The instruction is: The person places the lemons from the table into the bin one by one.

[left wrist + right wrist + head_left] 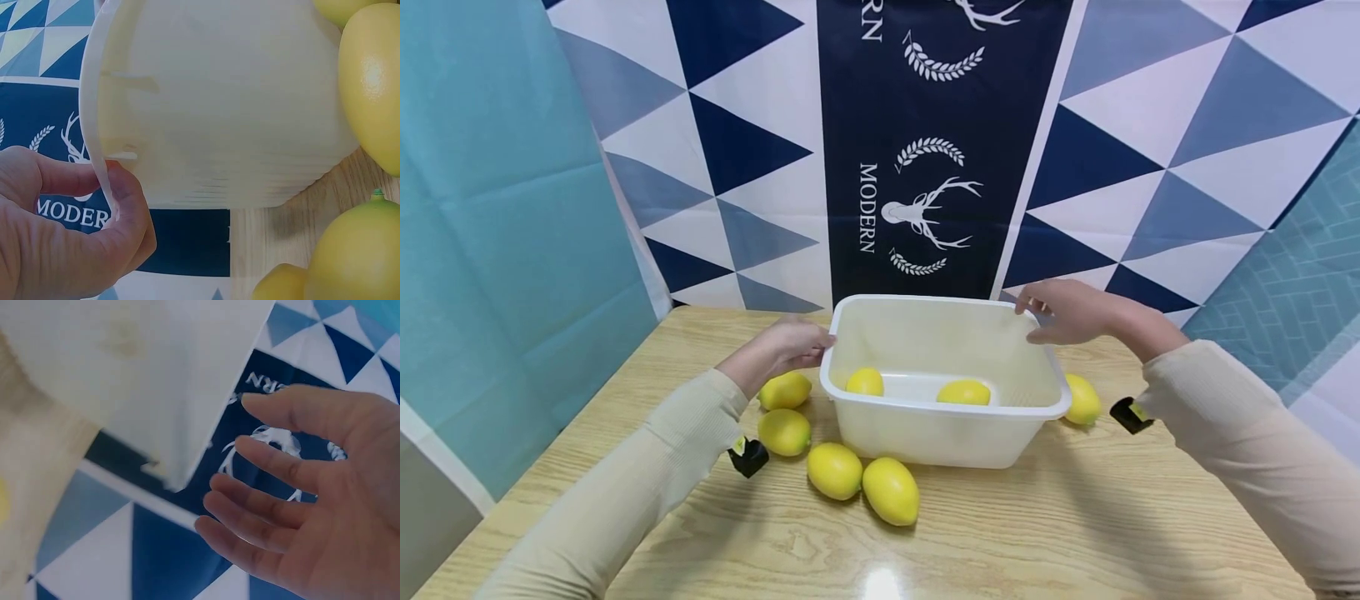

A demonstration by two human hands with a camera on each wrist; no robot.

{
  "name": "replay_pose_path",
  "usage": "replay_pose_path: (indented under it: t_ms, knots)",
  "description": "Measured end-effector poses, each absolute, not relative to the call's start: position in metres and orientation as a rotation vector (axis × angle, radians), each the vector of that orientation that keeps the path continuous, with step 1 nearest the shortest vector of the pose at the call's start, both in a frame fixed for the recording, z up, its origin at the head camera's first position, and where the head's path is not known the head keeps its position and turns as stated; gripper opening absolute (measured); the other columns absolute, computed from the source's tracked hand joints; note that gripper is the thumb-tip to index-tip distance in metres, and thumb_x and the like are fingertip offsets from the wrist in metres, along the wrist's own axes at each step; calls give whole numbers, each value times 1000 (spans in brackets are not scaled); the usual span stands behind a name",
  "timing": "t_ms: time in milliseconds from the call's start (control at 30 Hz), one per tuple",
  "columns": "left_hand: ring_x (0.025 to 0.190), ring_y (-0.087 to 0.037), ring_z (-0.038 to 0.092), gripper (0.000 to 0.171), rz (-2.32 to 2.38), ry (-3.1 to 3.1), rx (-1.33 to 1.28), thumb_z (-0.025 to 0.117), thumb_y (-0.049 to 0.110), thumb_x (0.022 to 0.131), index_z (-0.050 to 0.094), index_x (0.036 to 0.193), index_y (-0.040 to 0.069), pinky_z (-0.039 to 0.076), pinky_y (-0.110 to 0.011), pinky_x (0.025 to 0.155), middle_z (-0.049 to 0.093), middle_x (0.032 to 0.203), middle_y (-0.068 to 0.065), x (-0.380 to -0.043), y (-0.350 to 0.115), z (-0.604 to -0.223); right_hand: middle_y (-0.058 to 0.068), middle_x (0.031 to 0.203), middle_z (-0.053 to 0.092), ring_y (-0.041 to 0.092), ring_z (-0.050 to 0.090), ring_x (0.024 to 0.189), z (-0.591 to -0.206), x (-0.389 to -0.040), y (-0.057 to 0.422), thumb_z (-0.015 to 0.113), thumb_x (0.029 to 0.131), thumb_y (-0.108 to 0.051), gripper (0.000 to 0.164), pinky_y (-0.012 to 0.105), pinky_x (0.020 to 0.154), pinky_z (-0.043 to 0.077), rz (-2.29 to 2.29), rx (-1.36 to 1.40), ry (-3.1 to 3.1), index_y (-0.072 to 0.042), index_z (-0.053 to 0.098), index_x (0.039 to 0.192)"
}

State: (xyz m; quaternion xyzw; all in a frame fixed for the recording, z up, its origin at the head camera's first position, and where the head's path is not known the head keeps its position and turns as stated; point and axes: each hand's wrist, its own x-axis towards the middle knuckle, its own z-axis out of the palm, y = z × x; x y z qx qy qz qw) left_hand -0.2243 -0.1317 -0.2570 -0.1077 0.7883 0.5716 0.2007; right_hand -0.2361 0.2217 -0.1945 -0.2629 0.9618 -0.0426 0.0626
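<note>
A white plastic bin (925, 429) stands on the table with two lemons inside, one lemon (866, 382) at the left and another lemon (964, 392) nearer the middle. My left hand (786, 346) pinches the bin's left rim between thumb and fingers, which the left wrist view shows closely. At the right rim, my right hand (1063, 312) is spread beside the bin's far corner. In the right wrist view its fingers (256, 497) are apart and slightly bent, with a gap between them and the bin wall (156, 375).
Several lemons (835, 471) lie on the wooden table (1000, 533) along the bin's left and front sides. One more lemon (1082, 400) sits against its right side. Behind the table hangs a patterned cloth (940, 167); a teal sheet (497, 208) hangs at the left.
</note>
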Motion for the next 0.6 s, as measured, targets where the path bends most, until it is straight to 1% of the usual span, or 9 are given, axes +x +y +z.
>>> replay_pose_path:
  t_ms: [133, 267, 500, 600]
  knots:
    - [91, -16, 56, 35, 1592, 2205, -309, 55, 13, 96, 53, 127, -2, 50, -29, 101, 54, 127, -15, -225, -132, -257, 21, 111, 64, 31, 61, 98, -208, -236, 241, 69, 84, -17, 36, 50, 83, 54, -198, -739, 2948, 0, 59, 115]
    - [90, -16, 55, 35, 1587, 2207, -304, 55, 13, 96, 53, 127, -2, 50, -30, 102, 54, 127, -15, -224, -133, -256, 21, 108, 65, 33, 62, 97, -218, -234, 253, 67, 86, -21, 36, 48, 81, 55, -271, -689, 2975, 0, 58, 114]
    - [91, -16, 55, 36, 1597, 2200, -292, 54, 14, 96, 53, 128, -3, 50, -29, 102, 53, 127, -15, -224, -133, -256, 21, 108, 64, 35, 62, 99, -229, -228, 266, 61, 92, -25, 37, 49, 80, 55, -356, -620, 3014, 1, 57, 117]
    - [89, -16, 55, 35, 1612, 2195, -287, 54, 13, 96, 53, 128, -3, 50, -29, 102, 53, 127, -16, -224, -133, -258, 22, 106, 64, 36, 62, 98, -236, -227, 272, 61, 93, -25, 36, 50, 79, 55, -362, -623, 3016, 3, 57, 116]
